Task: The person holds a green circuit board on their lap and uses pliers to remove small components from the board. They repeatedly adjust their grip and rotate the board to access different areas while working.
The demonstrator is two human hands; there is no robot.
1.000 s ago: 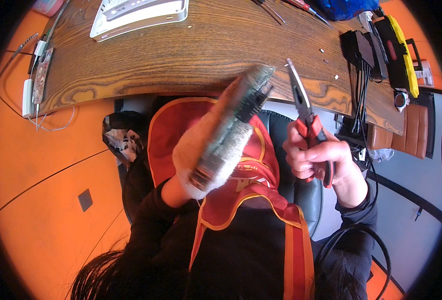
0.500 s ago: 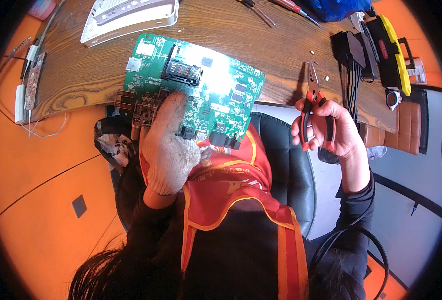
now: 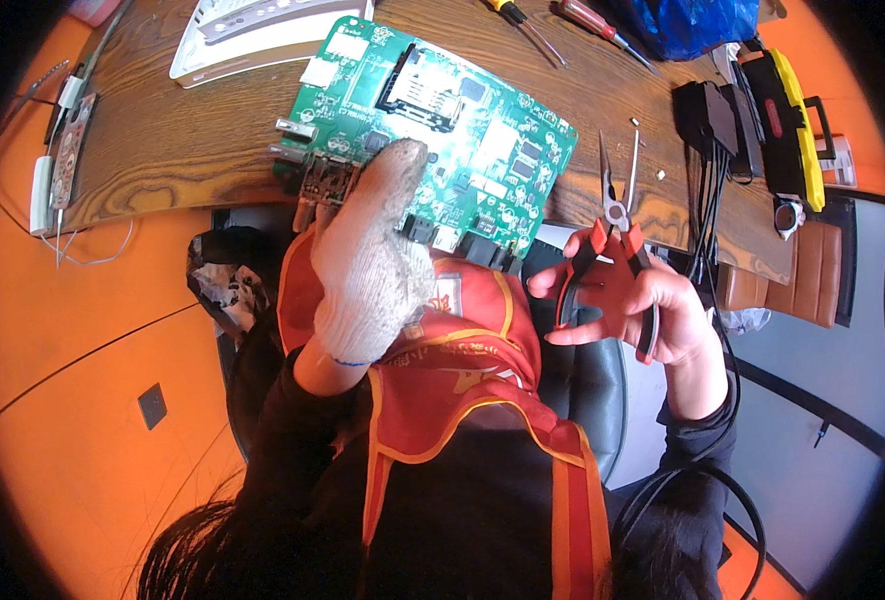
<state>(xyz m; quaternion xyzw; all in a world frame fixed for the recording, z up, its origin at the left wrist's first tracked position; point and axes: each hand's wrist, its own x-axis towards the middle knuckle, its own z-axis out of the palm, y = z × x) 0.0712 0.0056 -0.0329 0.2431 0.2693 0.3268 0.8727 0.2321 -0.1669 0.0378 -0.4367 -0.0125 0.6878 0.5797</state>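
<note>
I see my left hand [image 3: 372,265], in a white knit glove, gripping the green circuit board [image 3: 432,130] by its near edge, thumb pressed on top; the board sits tilted over the near edge of the wooden tabletop [image 3: 182,140]. My right hand [image 3: 632,305], bare, is closed round the red-handled pliers [image 3: 607,250], jaws pointing away from me, apparently shut, though they're small here. Two screwdrivers [image 3: 562,25] lie beyond the board, a white casing [image 3: 252,30] at far left.
</note>
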